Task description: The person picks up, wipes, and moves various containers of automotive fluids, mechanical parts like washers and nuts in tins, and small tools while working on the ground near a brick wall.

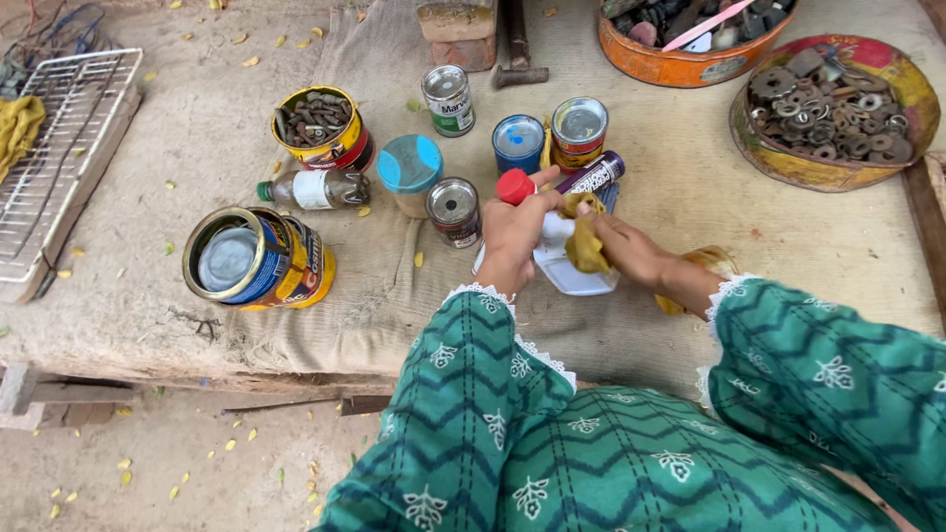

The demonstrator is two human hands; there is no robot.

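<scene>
Near the middle of the burlap-covered platform (325, 325), close to its front edge, we have both hands closed on one thing: a white plastic bottle (572, 276) with a red cap (513, 186). Our left hand (512, 236) wraps around the bottle's upper part just under the cap, fingers curled shut and thumb stretched toward the cap. Our right hand (621, 248) is closed on a yellow rag (585, 241) and presses it against the bottle's side. The bottle lies tilted, its long axis running from the cap, which points up and away toward the far edge, down to its base, which points back toward us and a little to the right. So the bottle sits between the two hands, the left at the capped end and the right at the body; we cannot tell whether the base touches the burlap. Just beyond the cap lies a dark purple tube (591, 174), and past it stand a blue-lidded tin (518, 143) and a yellow tin with a silver lid (578, 130). Left of our left hand stand a small dark tin (454, 210) and a jar with a teal lid (409, 172). Farther left, a big yellow-and-blue can (258, 258) lies on its side, well apart. At the far right corner sits a round tray of rusty washers (833, 108).
</scene>
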